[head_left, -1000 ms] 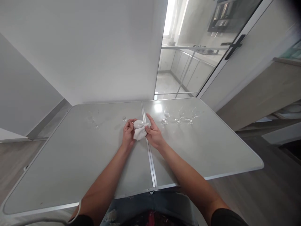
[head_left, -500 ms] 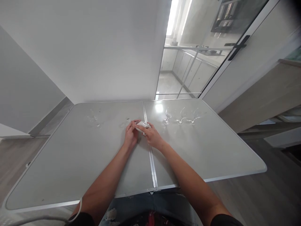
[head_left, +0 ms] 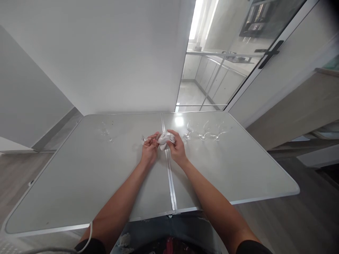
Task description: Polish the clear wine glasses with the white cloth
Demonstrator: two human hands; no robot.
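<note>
My left hand (head_left: 150, 148) is closed around the stem of a clear wine glass (head_left: 143, 140), which lies sideways with its foot sticking out to the left. A bunched white cloth (head_left: 165, 139) sits at the bowl end of the glass, over the table's centre seam. My right hand (head_left: 177, 146) grips that cloth from the right, thumb in front and fingers behind. Part of the cloth seems to be inside the bowl, though the fingers hide some of it.
Several clear stemmed glasses, among them one nearest my right hand (head_left: 188, 135), stand in a row on the right half of the pale folding table (head_left: 106, 183). Faint clear glassware (head_left: 106, 133) is at the back left. A white wall (head_left: 119, 63) borders the far edge.
My right hand has shifted right and turned, its fingers now behind the cloth. The cloth shows more fully, and the glass's foot and stem have come into clearer view at my left hand.
</note>
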